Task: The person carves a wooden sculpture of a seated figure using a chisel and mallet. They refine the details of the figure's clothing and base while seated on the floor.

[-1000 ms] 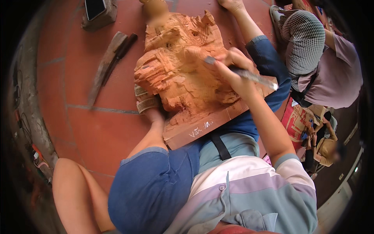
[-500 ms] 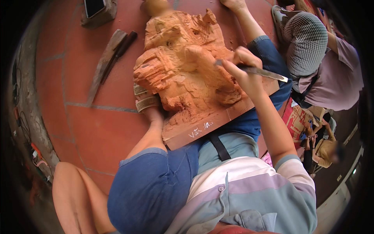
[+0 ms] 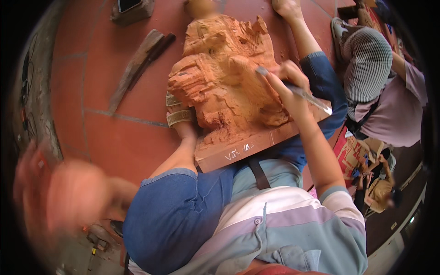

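Observation:
A carved orange-brown wooden statue [image 3: 229, 87] lies between my legs, its flat base [image 3: 247, 149] toward me. White handwriting is on the base. My right hand [image 3: 291, 87] grips a chisel [image 3: 316, 100] above the statue's right side. The chisel's bright blade points to the lower right, and its other end pokes out near the carving. At the far left, my left hand [image 3: 68, 192] is smeared by motion and well apart from the statue. Its fingers cannot be made out, nor whether anything is in them.
On the red tiled floor [image 3: 114, 142], a long wooden mallet-like piece [image 3: 133, 75] lies beside a dark-handled tool [image 3: 153, 57]. A phone [image 3: 128, 4] rests on a block [image 3: 133, 16] at the top. Another person in checkered trousers [image 3: 369, 68] sits close on the right.
My left hand has swung into a blur at the far left, where a bent bare limb showed before. The view has shifted slightly. The chisel stays in my right hand, tilted a little more.

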`<state>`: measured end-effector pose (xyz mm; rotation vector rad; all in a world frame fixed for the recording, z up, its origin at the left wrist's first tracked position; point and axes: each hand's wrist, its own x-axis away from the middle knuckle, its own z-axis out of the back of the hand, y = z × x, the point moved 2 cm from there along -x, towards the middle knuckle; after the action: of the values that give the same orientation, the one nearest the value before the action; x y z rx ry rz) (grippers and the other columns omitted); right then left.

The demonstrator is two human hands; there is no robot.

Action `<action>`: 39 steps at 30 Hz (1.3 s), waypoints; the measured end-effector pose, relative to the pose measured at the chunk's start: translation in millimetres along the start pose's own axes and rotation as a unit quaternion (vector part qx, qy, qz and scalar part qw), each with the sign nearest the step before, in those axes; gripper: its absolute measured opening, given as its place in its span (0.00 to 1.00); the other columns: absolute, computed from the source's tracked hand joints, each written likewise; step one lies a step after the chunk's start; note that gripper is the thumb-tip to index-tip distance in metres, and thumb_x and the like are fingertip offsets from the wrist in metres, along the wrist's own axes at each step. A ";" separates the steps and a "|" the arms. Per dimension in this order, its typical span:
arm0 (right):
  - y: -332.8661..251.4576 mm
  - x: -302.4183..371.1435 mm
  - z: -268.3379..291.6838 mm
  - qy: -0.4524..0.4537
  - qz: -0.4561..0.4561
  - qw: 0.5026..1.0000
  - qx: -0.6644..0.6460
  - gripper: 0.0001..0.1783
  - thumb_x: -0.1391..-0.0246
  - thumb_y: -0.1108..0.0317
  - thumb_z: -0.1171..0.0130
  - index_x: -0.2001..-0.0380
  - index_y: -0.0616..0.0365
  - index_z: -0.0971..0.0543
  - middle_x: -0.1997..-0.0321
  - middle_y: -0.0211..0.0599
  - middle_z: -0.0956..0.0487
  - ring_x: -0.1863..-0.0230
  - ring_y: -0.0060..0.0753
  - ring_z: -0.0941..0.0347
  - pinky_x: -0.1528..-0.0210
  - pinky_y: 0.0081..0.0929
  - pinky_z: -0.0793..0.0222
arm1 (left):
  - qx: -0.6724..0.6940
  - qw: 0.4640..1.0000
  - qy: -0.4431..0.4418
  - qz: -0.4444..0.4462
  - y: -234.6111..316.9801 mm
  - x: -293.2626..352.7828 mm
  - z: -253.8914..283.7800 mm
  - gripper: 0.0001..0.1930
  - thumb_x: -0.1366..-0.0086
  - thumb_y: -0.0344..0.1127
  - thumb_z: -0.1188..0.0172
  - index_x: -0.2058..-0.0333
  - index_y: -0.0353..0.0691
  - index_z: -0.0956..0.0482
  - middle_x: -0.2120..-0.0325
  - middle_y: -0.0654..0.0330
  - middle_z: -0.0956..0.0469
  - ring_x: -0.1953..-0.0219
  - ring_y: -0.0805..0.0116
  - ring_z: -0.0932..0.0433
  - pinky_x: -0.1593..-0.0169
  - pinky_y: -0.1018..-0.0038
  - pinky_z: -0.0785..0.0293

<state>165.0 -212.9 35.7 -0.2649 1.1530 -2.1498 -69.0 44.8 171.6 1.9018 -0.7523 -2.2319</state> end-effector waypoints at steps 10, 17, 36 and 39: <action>4.7 -1.2 -6.0 0.004 0.002 1.000 -0.030 0.09 0.55 0.79 0.38 0.83 0.65 0.28 0.76 0.33 0.26 0.72 0.20 0.32 0.68 0.18 0.38 | -0.016 0.801 -0.474 0.365 -65.8 195.5 -56.7 0.33 0.44 0.31 0.39 0.39 0.48 0.38 0.41 0.50 0.39 0.42 0.52 0.35 0.41 0.63 0.36; 27.6 -3.9 6.3 -0.002 -0.058 0.997 -0.058 0.13 0.59 0.77 0.37 0.86 0.63 0.31 0.84 0.32 0.35 0.80 0.20 0.41 0.77 0.22 0.47 | -0.019 0.779 -0.489 0.392 -58.0 186.9 -64.2 0.31 0.44 0.27 0.41 0.40 0.46 0.37 0.42 0.51 0.37 0.39 0.51 0.38 0.38 0.63 0.40; 37.0 0.7 14.9 -0.033 -0.195 0.956 -0.215 0.12 0.51 0.77 0.41 0.85 0.60 0.30 0.77 0.37 0.22 0.75 0.19 0.26 0.72 0.15 0.34 | -0.029 0.773 -0.497 0.394 -58.9 191.7 -70.6 0.31 0.43 0.25 0.41 0.40 0.45 0.38 0.42 0.49 0.36 0.41 0.52 0.35 0.40 0.64 0.36; 40.6 13.2 9.5 -0.009 -0.180 0.957 -0.229 0.12 0.52 0.77 0.40 0.84 0.61 0.30 0.76 0.36 0.21 0.75 0.19 0.26 0.71 0.15 0.33 | -0.041 0.785 -0.507 0.353 -57.9 189.9 -72.7 0.32 0.43 0.25 0.41 0.40 0.45 0.38 0.43 0.50 0.36 0.41 0.52 0.35 0.40 0.64 0.36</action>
<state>178.4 -243.2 7.1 -0.7487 1.6924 -2.1414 -25.9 -1.2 -30.2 0.0823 -1.1579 -2.4704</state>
